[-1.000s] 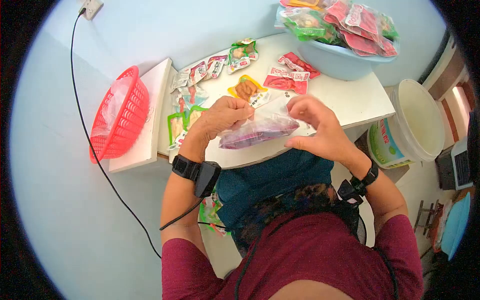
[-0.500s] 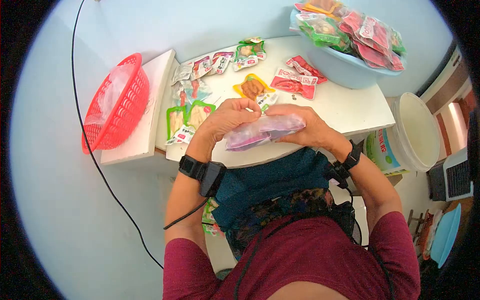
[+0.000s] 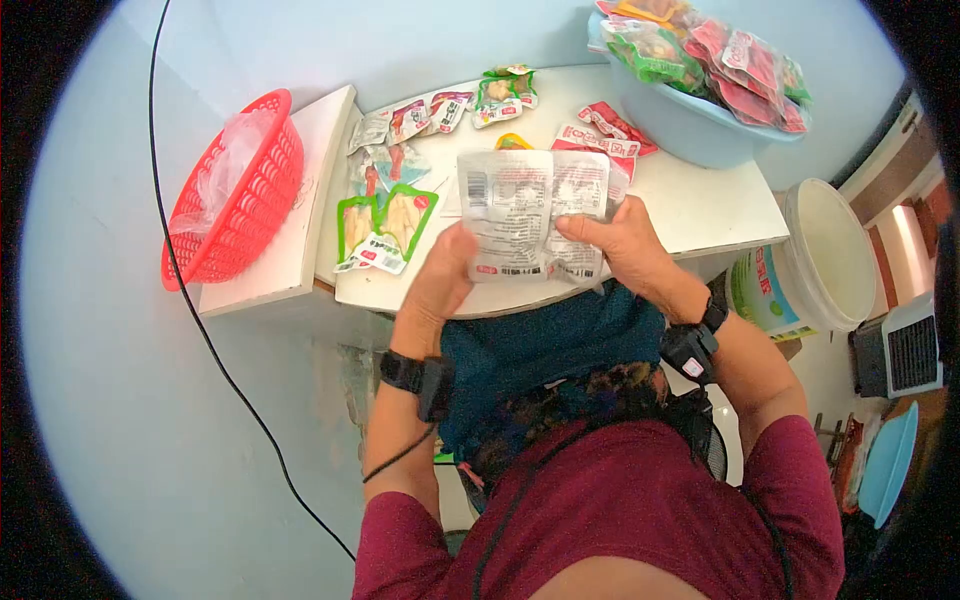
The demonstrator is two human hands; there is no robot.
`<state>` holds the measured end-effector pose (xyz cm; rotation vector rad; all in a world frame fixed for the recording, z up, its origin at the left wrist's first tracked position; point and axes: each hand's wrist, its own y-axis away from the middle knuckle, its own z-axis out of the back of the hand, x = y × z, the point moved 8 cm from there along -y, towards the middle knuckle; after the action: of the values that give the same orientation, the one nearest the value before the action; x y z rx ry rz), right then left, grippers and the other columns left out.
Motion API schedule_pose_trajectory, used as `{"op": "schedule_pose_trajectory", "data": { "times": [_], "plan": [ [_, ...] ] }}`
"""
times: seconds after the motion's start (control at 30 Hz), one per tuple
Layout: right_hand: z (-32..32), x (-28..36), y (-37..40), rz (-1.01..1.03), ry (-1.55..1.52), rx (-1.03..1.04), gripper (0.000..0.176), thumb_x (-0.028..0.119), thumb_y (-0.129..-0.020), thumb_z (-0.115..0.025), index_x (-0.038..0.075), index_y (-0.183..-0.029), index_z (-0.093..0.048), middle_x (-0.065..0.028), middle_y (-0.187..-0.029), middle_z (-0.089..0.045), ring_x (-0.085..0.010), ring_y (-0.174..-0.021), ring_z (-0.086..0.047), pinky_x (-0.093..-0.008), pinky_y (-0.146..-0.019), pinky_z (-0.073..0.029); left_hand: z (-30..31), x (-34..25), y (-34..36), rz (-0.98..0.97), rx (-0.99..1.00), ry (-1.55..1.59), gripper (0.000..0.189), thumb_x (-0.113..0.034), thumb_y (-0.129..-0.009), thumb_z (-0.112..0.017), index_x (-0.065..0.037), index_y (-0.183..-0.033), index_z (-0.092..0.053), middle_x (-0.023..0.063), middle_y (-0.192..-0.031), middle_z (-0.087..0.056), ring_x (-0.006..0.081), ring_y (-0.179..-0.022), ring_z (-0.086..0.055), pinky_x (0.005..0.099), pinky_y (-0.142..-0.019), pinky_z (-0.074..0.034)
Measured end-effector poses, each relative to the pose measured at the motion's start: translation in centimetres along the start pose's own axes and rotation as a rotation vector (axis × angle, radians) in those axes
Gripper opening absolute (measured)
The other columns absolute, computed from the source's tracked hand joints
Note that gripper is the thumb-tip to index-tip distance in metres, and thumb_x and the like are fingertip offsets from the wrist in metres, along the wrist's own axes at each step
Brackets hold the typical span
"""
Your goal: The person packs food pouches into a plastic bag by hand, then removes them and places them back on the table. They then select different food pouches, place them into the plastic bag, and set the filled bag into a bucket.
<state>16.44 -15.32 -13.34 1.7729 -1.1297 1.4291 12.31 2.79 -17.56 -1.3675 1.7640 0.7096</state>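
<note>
In front of me, a pair of silver-white printed food packets point(image 3: 508, 215) is held up side by side, their text and barcode facing me. My right hand point(image 3: 640, 250) grips the right-hand packet, thumb across its front and fingers behind. At the left edge, my left hand point(image 3: 440, 272) is closed, slightly blurred, with its fingers curled against the packet's side. Behind them on the white table lie red packets point(image 3: 620, 128) and a partly hidden yellow-edged packet point(image 3: 513, 142). Green-edged packets point(image 3: 388, 228) lie to the left of my left hand.
Silver-and-purple packets point(image 3: 410, 120) and another green packet point(image 3: 505, 97) lie along the back of the table. A red basket point(image 3: 265, 200) holding clear plastic leans at left. A blue basin point(image 3: 690, 135) heaped with packets stands back right, near a white bucket point(image 3: 830, 255).
The packets, earlier tilted flat with purple showing, are now raised and turned with their printed side towards me. My left hand has moved down to their left edge, and my right thumb now lies across the front.
</note>
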Motion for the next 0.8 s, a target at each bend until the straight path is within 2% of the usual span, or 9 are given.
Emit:
{"op": "schedule_pose_trajectory", "data": {
  "times": [0.03,0.07,0.2,0.27,0.37,0.4,0.53,0.63,0.8],
  "plan": [
    [-0.1,-0.5,0.3,-0.037,-0.068,-0.014,0.041,0.009,-0.080,-0.073,-0.004,-0.117,-0.059,-0.0105,-0.105,-0.067,-0.0163,-0.090,-0.065,-0.0311,-0.080,-0.053,-1.2,-0.1,0.5,-0.064,0.018,-0.116,0.057,-0.029,-0.090,-0.066,0.002,-0.133,-0.046,0.0121,-0.126,-0.059,0.0201,-0.116,-0.056,0.0329,-0.098,-0.044],
    [-0.2,-1.0,0.7,-0.074,-0.136,-0.028,0.041,0.009,-0.081,-0.073,-0.005,-0.117,-0.059,-0.0109,-0.106,-0.067,-0.0166,-0.090,-0.065,-0.0313,-0.080,-0.054,-2.1,0.4,0.8,-0.051,-0.033,0.008,0.058,-0.014,-0.081,-0.074,0.003,-0.130,-0.048,0.0121,-0.124,-0.060,0.0198,-0.113,-0.058,0.0343,-0.098,-0.045],
    [-0.2,-0.5,2.8,-0.094,-0.157,-0.028,0.044,0.011,-0.082,-0.073,-0.006,-0.119,-0.057,-0.0113,-0.111,-0.066,-0.0167,-0.094,-0.065,-0.0323,-0.084,-0.053,-3.7,1.3,1.4,-0.040,-0.147,-0.059,0.053,-0.006,-0.078,-0.074,0.004,-0.125,-0.052,0.0127,-0.117,-0.064,0.0196,-0.103,-0.063,0.0339,-0.092,-0.050],
    [0.6,0.6,3.8,-0.050,-0.070,0.026,0.047,0.016,-0.083,-0.072,-0.007,-0.121,-0.055,-0.0117,-0.114,-0.065,-0.0173,-0.098,-0.065,-0.0329,-0.087,-0.053,-4.2,1.8,1.9,-0.007,-0.122,-0.024,0.052,-0.006,-0.078,-0.074,0.004,-0.124,-0.053,0.0127,-0.117,-0.064,0.0195,-0.103,-0.063,0.0337,-0.092,-0.050],
    [2.9,0.5,5.5,-0.285,-0.207,0.112,0.052,0.024,-0.085,-0.070,-0.005,-0.124,-0.053,-0.0120,-0.115,-0.064,-0.0181,-0.103,-0.064,-0.0335,-0.091,-0.052,-5.1,2.4,2.5,0.085,-0.066,-0.050,0.051,-0.006,-0.076,-0.075,0.004,-0.122,-0.055,0.0123,-0.115,-0.065,0.0191,-0.102,-0.064,0.0326,-0.091,-0.050],
    [4.4,0.2,5.6,-0.302,-0.237,0.172,0.055,0.029,-0.086,-0.069,-0.005,-0.127,-0.051,-0.0128,-0.117,-0.063,-0.0187,-0.104,-0.064,-0.0335,-0.092,-0.051,-5.5,2.7,2.6,0.122,-0.043,-0.071,0.051,-0.006,-0.076,-0.076,0.004,-0.122,-0.055,0.0121,-0.114,-0.066,0.0190,-0.101,-0.064,0.0321,-0.090,-0.051],
    [6.4,2.5,6.9,-0.281,-0.088,0.220,0.057,0.028,-0.084,-0.071,-0.003,-0.128,-0.052,-0.0122,-0.119,-0.062,-0.0177,-0.105,-0.063,-0.0316,-0.092,-0.051,-8.3,4.5,2.3,0.216,0.064,-0.143,0.052,-0.007,-0.073,-0.077,0.004,-0.120,-0.058,0.0102,-0.111,-0.067,0.0172,-0.098,-0.064,0.0317,-0.089,-0.050],
    [5.5,2.7,8.7,-0.262,0.081,0.446,0.058,0.026,-0.083,-0.073,-0.003,-0.129,-0.052,-0.0107,-0.121,-0.062,-0.0160,-0.103,-0.062,-0.0306,-0.089,-0.051,-10.4,6.4,1.8,0.323,0.165,-0.205,0.052,-0.008,-0.073,-0.077,0.004,-0.120,-0.058,0.0092,-0.111,-0.067,0.0164,-0.098,-0.064,0.0319,-0.090,-0.049],
    [7.4,2.2,11.6,-0.437,0.276,0.269,0.041,0.023,-0.083,-0.073,-0.001,-0.115,-0.064,-0.0075,-0.104,-0.069,-0.0137,-0.091,-0.064,-0.0294,-0.082,-0.051,-13.4,8.4,0.7,0.362,0.224,-0.230,0.052,-0.014,-0.078,-0.076,0.003,-0.123,-0.057,0.0083,-0.113,-0.066,0.0152,-0.097,-0.063,0.0297,-0.090,-0.049]
  ]
}}
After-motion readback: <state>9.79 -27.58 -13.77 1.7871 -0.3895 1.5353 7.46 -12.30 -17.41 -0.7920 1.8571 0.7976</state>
